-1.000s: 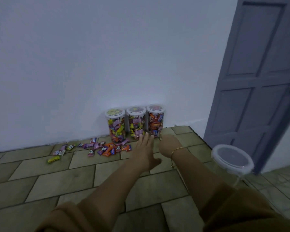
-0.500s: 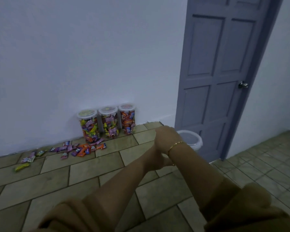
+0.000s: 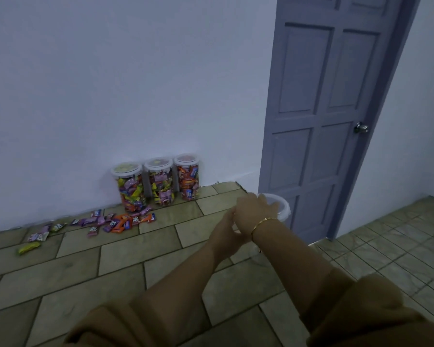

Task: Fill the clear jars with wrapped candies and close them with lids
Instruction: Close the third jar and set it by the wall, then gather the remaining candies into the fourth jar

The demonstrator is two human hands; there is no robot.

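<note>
Your right hand (image 3: 254,211) reached over the white-rimmed lid of a clear empty jar (image 3: 281,209) by the door (image 3: 323,116); whether its fingers gripped the lid could not be told. Your left hand (image 3: 226,231) lay beneath that wrist, its fingers hidden. Three lidded jars (image 3: 158,182) packed with bright wrapped candies stood against the wall, loose candies (image 3: 115,221) scattered on the floor tiles before them. Wrapper print was too blurred to read. Since half a second earlier, your view had swung further right.
</note>
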